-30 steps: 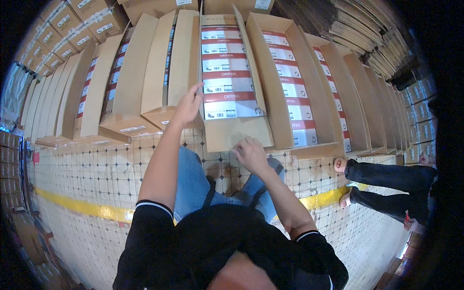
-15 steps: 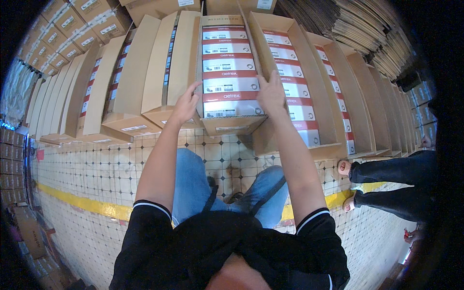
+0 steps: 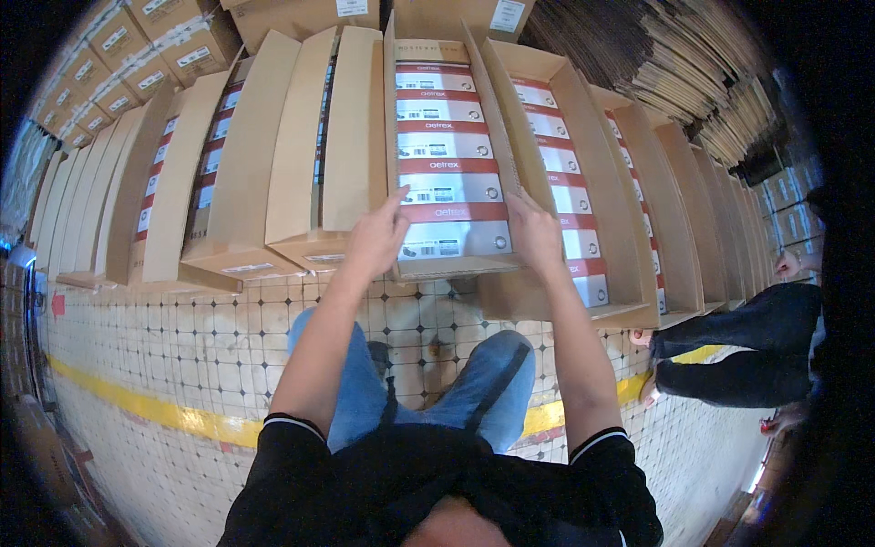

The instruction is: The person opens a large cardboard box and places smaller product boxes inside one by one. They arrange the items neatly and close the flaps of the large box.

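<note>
An open cardboard carton (image 3: 460,266) stands in front of me, its long flaps upright. A single row of white and red shoe boxes (image 3: 456,239) fills it, with labels facing up. My left hand (image 3: 377,239) is closed on the carton's left wall near its front end, the index finger stretched along the edge beside the shoe boxes. On the opposite wall my right hand (image 3: 538,232) is closed too, with fingertips over the rim. Parts of both hands' fingers are hidden behind the cardboard.
More open cartons (image 3: 237,219) of shoe boxes line up closely on both sides. Sealed cartons (image 3: 114,41) are stacked at the far left, flattened cardboard (image 3: 702,64) at the far right. Another person's legs (image 3: 729,356) are at the right. A yellow line (image 3: 155,401) crosses the tiled floor.
The whole row sits lower in view. My hands have come closer to the carton's walls and now grip them. The carton's front face shows less. The other person's feet have shifted slightly.
</note>
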`<state>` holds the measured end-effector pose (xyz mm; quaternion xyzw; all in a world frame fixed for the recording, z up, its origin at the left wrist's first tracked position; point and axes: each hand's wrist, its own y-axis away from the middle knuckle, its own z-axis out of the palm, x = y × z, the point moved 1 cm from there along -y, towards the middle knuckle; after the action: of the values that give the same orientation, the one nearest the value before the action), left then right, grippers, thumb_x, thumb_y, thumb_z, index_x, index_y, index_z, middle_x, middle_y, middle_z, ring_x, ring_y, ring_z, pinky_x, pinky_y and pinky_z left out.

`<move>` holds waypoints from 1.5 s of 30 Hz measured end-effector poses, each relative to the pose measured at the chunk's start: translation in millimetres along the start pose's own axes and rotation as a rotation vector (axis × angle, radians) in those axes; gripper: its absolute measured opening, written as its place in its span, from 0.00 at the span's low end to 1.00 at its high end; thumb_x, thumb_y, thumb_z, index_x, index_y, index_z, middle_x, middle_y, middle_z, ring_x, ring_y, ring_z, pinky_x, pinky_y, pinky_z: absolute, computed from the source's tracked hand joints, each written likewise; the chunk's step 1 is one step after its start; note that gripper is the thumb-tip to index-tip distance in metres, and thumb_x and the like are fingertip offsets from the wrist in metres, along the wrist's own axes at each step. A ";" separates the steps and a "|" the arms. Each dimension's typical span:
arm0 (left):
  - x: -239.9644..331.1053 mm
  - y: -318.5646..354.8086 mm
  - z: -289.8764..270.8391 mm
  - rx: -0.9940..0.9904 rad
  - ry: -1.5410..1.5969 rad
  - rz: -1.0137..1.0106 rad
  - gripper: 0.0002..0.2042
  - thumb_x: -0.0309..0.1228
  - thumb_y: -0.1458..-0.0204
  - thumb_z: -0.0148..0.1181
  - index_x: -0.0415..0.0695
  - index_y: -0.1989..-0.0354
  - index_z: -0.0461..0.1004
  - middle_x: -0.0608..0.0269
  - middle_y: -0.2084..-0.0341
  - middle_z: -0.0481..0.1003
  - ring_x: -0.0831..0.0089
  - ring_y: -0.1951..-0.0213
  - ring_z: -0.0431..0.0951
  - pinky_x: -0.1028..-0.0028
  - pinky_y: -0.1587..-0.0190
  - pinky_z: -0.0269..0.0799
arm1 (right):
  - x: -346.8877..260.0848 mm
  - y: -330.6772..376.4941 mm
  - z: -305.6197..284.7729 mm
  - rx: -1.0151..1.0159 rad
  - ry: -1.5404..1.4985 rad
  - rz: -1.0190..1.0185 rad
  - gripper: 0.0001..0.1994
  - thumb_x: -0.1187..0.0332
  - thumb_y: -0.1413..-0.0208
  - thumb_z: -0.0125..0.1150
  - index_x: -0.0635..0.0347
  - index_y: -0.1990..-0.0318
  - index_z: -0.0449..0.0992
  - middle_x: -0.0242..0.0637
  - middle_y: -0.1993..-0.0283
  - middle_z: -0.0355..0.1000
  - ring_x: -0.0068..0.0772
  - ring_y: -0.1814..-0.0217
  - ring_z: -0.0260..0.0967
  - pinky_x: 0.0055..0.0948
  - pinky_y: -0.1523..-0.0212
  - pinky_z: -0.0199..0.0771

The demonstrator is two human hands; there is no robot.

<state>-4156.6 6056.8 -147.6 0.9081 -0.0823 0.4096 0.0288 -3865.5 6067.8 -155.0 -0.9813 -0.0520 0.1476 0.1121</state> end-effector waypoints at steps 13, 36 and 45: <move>-137.2 -117.0 0.9 0.121 -0.432 -0.006 0.32 0.50 0.38 0.49 0.46 0.29 0.57 0.40 0.28 0.44 0.48 0.26 0.39 0.58 0.27 0.42 | -26.6 -0.7 -4.6 0.004 0.035 0.034 0.20 0.76 0.48 0.57 0.54 0.46 0.77 0.45 0.36 0.69 0.54 0.57 0.78 0.46 0.55 0.80; -131.7 -119.2 2.0 0.166 -0.388 0.002 0.34 0.45 0.45 0.60 0.44 0.32 0.61 0.35 0.30 0.49 0.42 0.28 0.47 0.52 0.30 0.49 | -41.8 -409.9 168.6 -0.274 -1.447 0.663 0.29 0.51 0.34 0.50 0.60 0.32 0.59 0.45 0.41 0.63 0.38 0.42 0.63 0.40 0.40 0.67; -129.2 -121.4 2.2 0.115 -0.419 -0.037 0.34 0.44 0.46 0.61 0.46 0.31 0.60 0.37 0.29 0.49 0.43 0.27 0.46 0.50 0.29 0.45 | -50.7 -522.4 188.1 0.315 -1.998 0.928 0.44 0.31 0.42 0.37 0.61 0.31 0.56 0.47 0.27 0.51 0.48 0.27 0.48 0.52 0.33 0.52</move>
<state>-4218.0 6192.4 -243.9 0.9749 -0.0465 0.2153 -0.0332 -4006.4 6605.9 -193.2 -0.3203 0.2723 0.9040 0.0771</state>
